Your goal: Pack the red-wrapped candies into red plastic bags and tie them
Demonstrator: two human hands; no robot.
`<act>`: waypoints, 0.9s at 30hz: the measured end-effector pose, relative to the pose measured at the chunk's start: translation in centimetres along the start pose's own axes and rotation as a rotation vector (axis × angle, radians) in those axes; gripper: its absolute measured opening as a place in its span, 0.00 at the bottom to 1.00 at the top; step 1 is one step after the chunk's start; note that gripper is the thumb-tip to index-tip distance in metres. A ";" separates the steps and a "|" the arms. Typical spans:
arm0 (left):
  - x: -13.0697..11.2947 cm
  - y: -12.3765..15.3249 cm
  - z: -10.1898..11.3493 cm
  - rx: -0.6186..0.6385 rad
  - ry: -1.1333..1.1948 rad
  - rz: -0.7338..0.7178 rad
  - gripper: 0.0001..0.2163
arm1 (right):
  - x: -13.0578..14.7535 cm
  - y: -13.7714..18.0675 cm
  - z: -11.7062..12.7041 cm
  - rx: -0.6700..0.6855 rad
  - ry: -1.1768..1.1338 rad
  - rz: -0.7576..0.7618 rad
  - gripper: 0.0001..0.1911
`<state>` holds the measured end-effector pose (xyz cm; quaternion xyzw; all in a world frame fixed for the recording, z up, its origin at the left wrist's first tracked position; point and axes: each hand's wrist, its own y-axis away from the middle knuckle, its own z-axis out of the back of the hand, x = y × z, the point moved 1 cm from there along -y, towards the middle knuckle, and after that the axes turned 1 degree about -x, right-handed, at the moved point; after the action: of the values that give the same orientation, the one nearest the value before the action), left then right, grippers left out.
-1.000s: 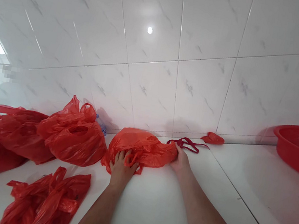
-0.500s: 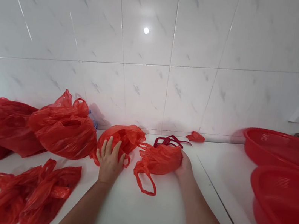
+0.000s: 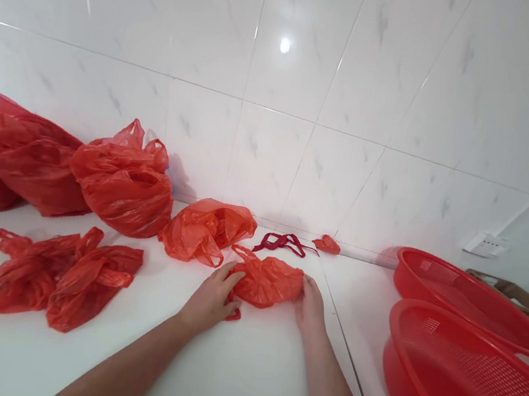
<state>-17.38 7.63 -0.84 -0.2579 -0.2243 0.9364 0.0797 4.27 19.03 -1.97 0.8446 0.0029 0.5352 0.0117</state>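
Observation:
A crumpled red plastic bag [image 3: 271, 281] lies on the white table between my two hands. My left hand [image 3: 211, 296] grips its left end, with the fingers curled over the bag's handle. At the bag's right end, my right hand [image 3: 311, 304] closes on the plastic; its fingertips are partly hidden behind the bag. Just behind lies a dark red strap [image 3: 287, 244], loosely looped. Another red plastic bag [image 3: 208, 229] rests beyond my left hand, apart from it.
Several full red bags [image 3: 127, 185] line the wall at the left, with knotted red bags [image 3: 63, 276] in front. Red plastic baskets [image 3: 436, 382] stand at the right, near a cardboard box [image 3: 525, 302]. A small red bundle [image 3: 326, 243] sits by the tiled wall [image 3: 271, 158].
My left hand has left the farther bag and moved right onto the left end of the nearer one. My right hand stays at its right end. The view has shifted.

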 end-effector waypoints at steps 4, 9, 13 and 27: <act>0.6 0.0 0.2 -0.052 0.063 0.098 0.33 | 1.1 2.9 0.9 -0.265 0.564 0.293 0.21; -0.5 0.0 0.3 -0.076 0.074 -0.084 0.27 | 2.4 8.0 -2.3 -0.108 0.970 0.800 0.14; -2.1 0.2 0.3 -0.022 0.082 -0.214 0.20 | 1.8 9.8 -4.3 0.063 1.020 0.776 0.15; 0.3 -0.3 1.0 -0.031 0.272 0.105 0.09 | 0.6 4.9 -0.1 -0.116 0.805 0.203 0.06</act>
<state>-18.10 7.58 -0.11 -0.3950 -0.2122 0.8920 0.0563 4.42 14.16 -1.28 0.5619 -0.1061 0.8203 0.0046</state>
